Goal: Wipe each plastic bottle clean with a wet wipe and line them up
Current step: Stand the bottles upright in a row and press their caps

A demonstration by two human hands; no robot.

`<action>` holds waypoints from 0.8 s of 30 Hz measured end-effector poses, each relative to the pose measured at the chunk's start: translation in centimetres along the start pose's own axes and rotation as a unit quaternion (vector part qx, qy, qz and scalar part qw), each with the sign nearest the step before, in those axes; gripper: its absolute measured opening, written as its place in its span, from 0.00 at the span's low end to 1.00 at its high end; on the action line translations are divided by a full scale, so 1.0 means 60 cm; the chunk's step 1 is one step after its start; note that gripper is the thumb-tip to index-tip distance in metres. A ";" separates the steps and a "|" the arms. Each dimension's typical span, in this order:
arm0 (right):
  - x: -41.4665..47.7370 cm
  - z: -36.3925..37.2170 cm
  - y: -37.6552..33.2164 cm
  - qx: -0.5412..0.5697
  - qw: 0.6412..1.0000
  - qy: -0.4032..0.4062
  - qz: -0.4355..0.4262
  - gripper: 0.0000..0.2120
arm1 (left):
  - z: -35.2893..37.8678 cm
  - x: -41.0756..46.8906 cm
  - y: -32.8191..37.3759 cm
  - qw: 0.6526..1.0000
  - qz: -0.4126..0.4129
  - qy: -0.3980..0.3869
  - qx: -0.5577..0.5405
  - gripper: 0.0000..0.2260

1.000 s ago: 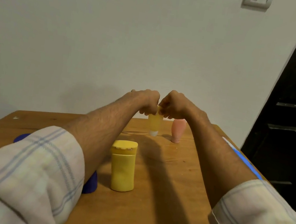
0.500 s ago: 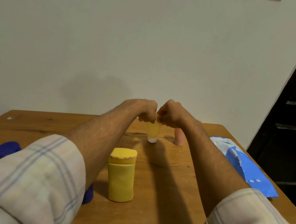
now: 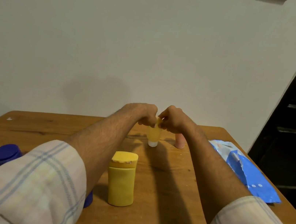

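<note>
Beyond the large yellow bottle (image 3: 121, 180), towards the far edge of the wooden table (image 3: 156, 218), a small yellow tube (image 3: 154, 135) appears to be stood upside down on its white cap (image 3: 152, 143). Its flat crimped end is pinched from both sides by the left hand (image 3: 139, 115) and the right hand (image 3: 175, 120), with the fingers of each curled tightly together. Whether a wipe is held among them cannot be told. A pink tube (image 3: 179, 142) is stood just beside the small tube, beyond and right of the large bottle. A blue wet wipe pack (image 3: 245, 172) is laid well to the right of the large bottle. A blue bottle (image 3: 6, 154) is seen to its left, partly hidden by a sleeve.

The small tube is carried on a narrow cap, so it could be tipped by an uneven release or a sideways pull. The pink tube could then be knocked over, or be struck by the right knuckles. If the soft body is squeezed hard, its contents might be forced out at the cap. The large bottle, stood between the forearms, could be swept aside when the arms are drawn back.
</note>
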State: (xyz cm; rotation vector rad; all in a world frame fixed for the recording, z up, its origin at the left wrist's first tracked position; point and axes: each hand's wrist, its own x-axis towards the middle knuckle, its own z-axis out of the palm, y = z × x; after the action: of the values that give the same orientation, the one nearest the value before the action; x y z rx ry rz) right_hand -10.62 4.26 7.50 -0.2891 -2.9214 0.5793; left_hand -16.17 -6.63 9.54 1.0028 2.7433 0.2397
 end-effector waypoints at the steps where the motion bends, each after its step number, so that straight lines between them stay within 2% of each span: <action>1: 0.000 0.000 0.001 -0.004 1.000 0.001 0.001 0.16 | 0.000 -0.001 0.000 1.000 -0.002 0.006 0.002 0.19; 6: 0.000 -0.011 0.002 -0.006 1.000 0.024 0.011 0.20 | -0.011 -0.014 0.001 1.000 -0.011 0.021 0.013 0.22; 13: -0.031 -0.064 -0.033 0.013 0.999 0.036 -0.010 0.17 | -0.060 -0.067 0.003 1.000 -0.005 0.011 0.002 0.20; 24: -0.143 -0.118 -0.148 0.066 0.994 -0.082 -0.016 0.17 | -0.105 -0.218 -0.019 0.999 0.004 0.036 0.007 0.16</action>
State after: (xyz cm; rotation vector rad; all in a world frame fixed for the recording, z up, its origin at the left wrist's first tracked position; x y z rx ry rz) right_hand -2.43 -3.07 16.50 -0.1871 -3.0181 0.8233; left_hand -8.70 -16.52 17.19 1.0272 2.8098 0.2630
